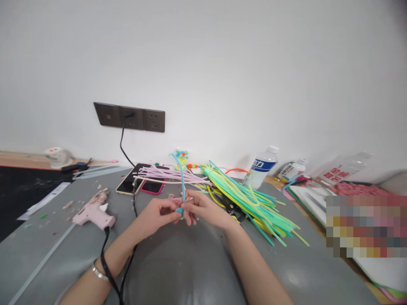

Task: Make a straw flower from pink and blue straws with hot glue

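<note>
Both hands meet above the middle of the grey table. Between the fingertips of my left hand (162, 216) is a small blue coil (179, 210). My right hand (199, 207) pinches a blue pipe cleaner (183, 180), whose long free end stands up and bends left at the top. The coil and the upright length look like one piece, though fingers cover where they join. Just beyond the hands lie pink-lilac pipe cleaners (168, 173). To the right is a big bundle of green and yellow pipe cleaners (254, 203), partly over black-and-yellow pliers (233, 207).
A pink glue gun (93, 214) lies left, its black cord (104, 250) running by my left forearm. Two phones (130, 186) lie behind. A small pipe-cleaner figure (181, 159) is by the wall. At right stand a water bottle (262, 167) and stacked papers (308, 199).
</note>
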A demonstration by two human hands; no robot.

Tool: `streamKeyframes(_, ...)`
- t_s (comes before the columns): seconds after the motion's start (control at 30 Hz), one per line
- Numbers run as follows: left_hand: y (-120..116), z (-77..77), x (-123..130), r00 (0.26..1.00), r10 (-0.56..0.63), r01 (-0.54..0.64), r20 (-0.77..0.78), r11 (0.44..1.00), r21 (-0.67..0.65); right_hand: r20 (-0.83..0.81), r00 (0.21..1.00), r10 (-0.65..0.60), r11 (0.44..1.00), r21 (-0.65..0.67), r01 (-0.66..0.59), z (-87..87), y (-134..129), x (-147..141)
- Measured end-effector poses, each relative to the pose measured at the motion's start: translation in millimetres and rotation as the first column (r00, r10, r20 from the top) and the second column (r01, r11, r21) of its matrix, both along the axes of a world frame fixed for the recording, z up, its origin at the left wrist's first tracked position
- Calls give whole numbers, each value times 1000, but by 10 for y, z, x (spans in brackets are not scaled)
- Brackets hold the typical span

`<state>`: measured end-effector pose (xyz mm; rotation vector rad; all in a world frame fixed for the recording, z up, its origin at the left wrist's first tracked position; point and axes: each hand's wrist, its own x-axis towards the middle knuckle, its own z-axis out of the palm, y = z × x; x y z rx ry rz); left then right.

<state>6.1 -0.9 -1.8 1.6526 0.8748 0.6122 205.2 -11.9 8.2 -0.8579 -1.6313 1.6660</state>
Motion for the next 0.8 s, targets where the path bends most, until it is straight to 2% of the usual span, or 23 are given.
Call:
streamKeyframes(0.23, -21, -23, -7, 986, -127, 126, -109, 992, -19, 141, 965, 221, 973, -94, -209, 50, -42, 89)
streamKeyframes(0.33, -21, -31, -6, 986, -128, 128, -102, 992, -13, 169, 954, 247, 967, -109, -231, 53, -49, 91)
streamKeyframes(0.43, 3, -28, -1, 999, -40, 40, -28, 999, 8, 123, 986, 113, 991, -80, -103, 40, -44, 50)
streamKeyframes(0.57, 45, -17, -2, 992, 83, -82, 98, 997, -14, -68, 991, -112, 989, -99, 105, -28, -39, -109)
streamKeyframes(0.7, 55, 1, -16, 965, 176, -169, 192, 984, -54, -268, 936, -226, 966, -183, 181, -108, -56, -297)
streamKeyframes(0.8, 59, 12, -34, 958, 197, -187, 210, 980, -69, -299, 928, -224, 969, -172, 179, -129, -60, -343)
